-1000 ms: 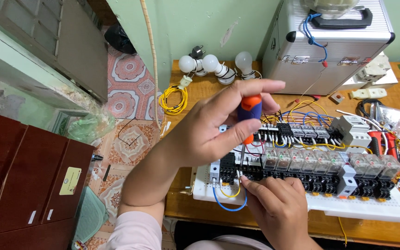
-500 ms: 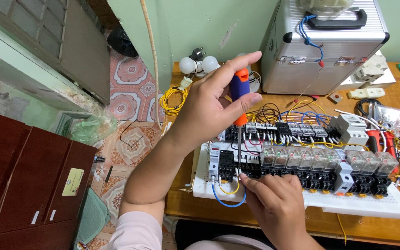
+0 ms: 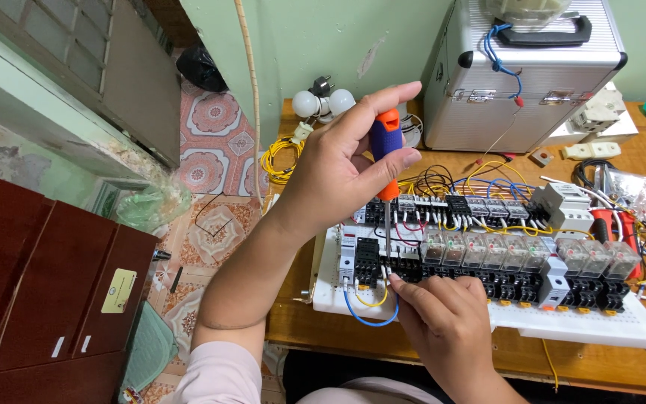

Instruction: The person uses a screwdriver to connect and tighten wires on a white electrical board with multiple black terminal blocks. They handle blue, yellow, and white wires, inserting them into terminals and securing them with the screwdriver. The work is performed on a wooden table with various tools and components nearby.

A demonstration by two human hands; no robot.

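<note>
Gripping the blue-and-orange handle of a screwdriver (image 3: 386, 150) between thumb and fingers, the left hand (image 3: 338, 168) holds the tool upright, its thin shaft running straight down to a terminal at the near left end of the white wiring board (image 3: 517, 318). The right hand (image 3: 443, 322) sits low at the board's front edge, fingertips pinched close to the screwdriver's tip where a blue wire loop (image 3: 368, 314) and a short yellow one curl out; whether it actually grips a wire I cannot tell. Rows of clear relays (image 3: 502, 251) and black terminal blocks (image 3: 368, 262) fill the board, with tangled coloured leads behind. A silver metal case (image 3: 525, 82) stands at the back of the wooden table (image 3: 315, 329), white bulbs (image 3: 323, 103) beside it.
</note>
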